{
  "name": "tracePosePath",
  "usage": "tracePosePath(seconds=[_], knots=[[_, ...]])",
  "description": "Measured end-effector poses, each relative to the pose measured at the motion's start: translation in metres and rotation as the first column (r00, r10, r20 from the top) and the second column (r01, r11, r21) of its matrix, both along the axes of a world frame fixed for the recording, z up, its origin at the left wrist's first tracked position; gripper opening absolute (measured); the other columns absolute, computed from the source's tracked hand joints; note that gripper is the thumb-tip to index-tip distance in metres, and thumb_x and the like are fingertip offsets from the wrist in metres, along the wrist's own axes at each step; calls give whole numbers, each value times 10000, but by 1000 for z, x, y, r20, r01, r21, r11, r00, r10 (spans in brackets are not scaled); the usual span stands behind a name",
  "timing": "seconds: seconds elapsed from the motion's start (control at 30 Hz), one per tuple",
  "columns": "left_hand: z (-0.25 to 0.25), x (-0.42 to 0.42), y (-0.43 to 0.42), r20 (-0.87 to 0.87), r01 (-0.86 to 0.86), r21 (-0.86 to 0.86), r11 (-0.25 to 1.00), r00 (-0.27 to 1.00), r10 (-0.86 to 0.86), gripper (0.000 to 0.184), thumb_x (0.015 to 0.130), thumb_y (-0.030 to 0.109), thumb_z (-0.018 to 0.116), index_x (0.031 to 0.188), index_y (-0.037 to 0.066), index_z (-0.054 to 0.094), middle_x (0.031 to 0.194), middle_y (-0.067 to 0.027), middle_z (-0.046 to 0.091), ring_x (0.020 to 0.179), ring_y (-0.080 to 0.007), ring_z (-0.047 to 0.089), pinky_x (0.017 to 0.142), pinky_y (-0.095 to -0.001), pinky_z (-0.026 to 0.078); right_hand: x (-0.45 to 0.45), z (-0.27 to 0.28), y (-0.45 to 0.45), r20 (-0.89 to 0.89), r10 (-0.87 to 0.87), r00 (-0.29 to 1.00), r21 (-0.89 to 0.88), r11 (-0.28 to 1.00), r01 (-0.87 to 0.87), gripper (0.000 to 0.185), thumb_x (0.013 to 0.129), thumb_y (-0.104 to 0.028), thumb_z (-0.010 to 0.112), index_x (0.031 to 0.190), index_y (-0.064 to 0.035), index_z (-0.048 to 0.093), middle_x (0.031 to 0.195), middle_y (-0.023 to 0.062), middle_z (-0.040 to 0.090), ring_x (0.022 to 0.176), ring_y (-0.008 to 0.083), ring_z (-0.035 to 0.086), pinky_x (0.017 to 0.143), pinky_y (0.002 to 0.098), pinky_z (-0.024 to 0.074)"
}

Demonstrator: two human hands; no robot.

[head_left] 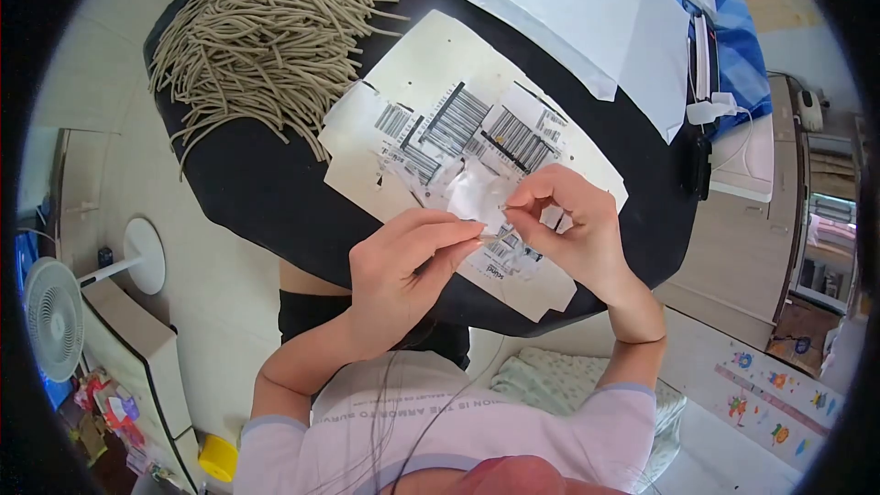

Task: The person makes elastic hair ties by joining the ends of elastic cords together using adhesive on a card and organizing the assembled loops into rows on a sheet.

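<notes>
My left hand is closed in a pinch over the near part of a pale board, with a thin, light-coloured bit showing at its fingertips. Close by on the right, my right hand also pinches, thumb against forefinger, on something too small to name. Just beyond the fingertips is a crumpled, shiny white piece; whether either hand holds it I cannot tell. Under the hands, labels printed with barcodes cover the middle of the board.
A large heap of beige cords lies at the far left of the black table. White sheets cover the far right, beside a white plug with a cable. A fan stands on the left.
</notes>
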State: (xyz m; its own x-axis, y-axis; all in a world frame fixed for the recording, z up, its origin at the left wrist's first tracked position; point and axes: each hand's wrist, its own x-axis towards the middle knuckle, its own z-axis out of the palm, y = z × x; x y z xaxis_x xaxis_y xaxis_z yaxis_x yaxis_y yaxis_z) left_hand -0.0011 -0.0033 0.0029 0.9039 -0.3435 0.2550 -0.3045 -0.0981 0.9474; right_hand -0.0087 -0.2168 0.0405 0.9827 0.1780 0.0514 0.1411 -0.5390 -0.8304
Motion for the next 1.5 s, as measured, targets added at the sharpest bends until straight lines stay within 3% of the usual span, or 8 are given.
tracePosePath(seconds=[0.33, 1.13, 1.23, 1.33, 1.43, 1.5], knots=[[-7, 0, -5, 37, 11, 18, 1000, 999, -12, 209, 794, -29, 742, 985, 36, 686, 876, -95, 650, 641, -174, 630, 555, -262, 510, 2, 1, 4, 75, 109, 991, -179, 979, -94, 154, 824, 11, 696, 952, -16, 614, 907, 117, 598, 806, 272, 630, 672, 336, 525], [-8, 1, -2, 10, 71, 5, 997, 997, -71, 194, 784, -63, 721, 953, 4, 652, 855, -97, 631, 622, -165, 613, 562, -251, 504, 2, -6, 8, 248, 258, 934, -423, 896, -135, 259, 726, 17, 738, 947, -1, 604, 902, 105, 598, 774, 271, 612, 633, 356, 517], [-7, 1, -1, 5, 75, 3, 997, 997, -75, 192, 787, -65, 722, 955, 2, 656, 866, -96, 636, 641, -155, 623, 568, -243, 503, 2, -6, 8, 247, 247, 937, -412, 902, -129, 248, 736, 19, 737, 945, 0, 605, 900, 111, 601, 767, 278, 612, 640, 353, 519], [-3, 2, 0, -45, 59, -44, 997, 997, -61, 173, 797, -61, 725, 949, 1, 669, 885, -95, 645, 687, -146, 645, 593, -236, 517, -1, -6, 6, 170, 164, 972, -276, 954, -113, 231, 769, 18, 732, 967, 7, 612, 911, 108, 613, 792, 257, 633, 662, 332, 531], [-4, 3, 2, -168, 39, -166, 985, 984, -67, 155, 813, -57, 722, 953, -1, 685, 903, -93, 654, 742, -141, 666, 647, -236, 541, -2, 6, 2, -28, 114, 993, -31, 993, -115, 221, 801, 25, 719, 998, 14, 621, 950, 109, 641, 828, 217, 652, 723, 307, 542], [-3, 3, 3, -255, 40, -239, 970, 961, -103, 150, 823, -56, 715, 963, -6, 692, 915, -93, 661, 776, -140, 674, 687, -239, 552, -2, -2, -3, -31, 166, 986, 96, 982, -163, 204, 832, 40, 692, 1023, 18, 624, 1000, 110, 661, 890, 187, 660, 772, 291, 543]])
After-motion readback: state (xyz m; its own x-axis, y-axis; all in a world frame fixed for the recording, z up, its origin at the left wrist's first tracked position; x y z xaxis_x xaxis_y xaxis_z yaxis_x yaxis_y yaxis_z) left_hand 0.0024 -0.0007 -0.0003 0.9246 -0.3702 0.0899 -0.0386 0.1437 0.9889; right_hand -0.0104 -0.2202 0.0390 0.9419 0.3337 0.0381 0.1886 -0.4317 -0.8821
